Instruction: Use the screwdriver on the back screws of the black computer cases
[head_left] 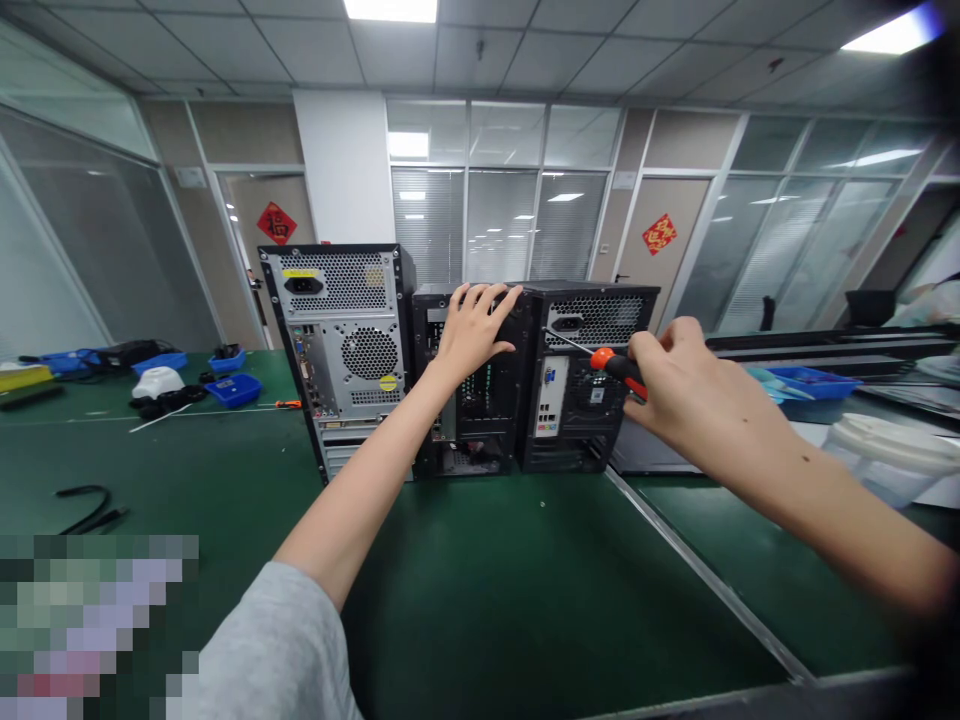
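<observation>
Three computer cases stand side by side with their backs toward me. With fingers spread, my left hand (474, 328) rests at the upper back edge of the middle computer case (517, 385). My right hand (671, 370) grips a screwdriver (611, 362) with a black and orange-red handle. Its thin shaft points left, and the tip meets the back of the right computer case (529, 440) by the power supply's left edge. Whether it sits in a screw is too small to tell. The taller left computer case (337, 375) stands beside my left forearm.
Blue trays (234, 390) and a white object with black cable (159, 385) lie on the green table (480, 590) at left. An orange tool (288, 405) sits near the left case. At right are a lidded plastic tub (892, 455) and another blue tray (814, 382).
</observation>
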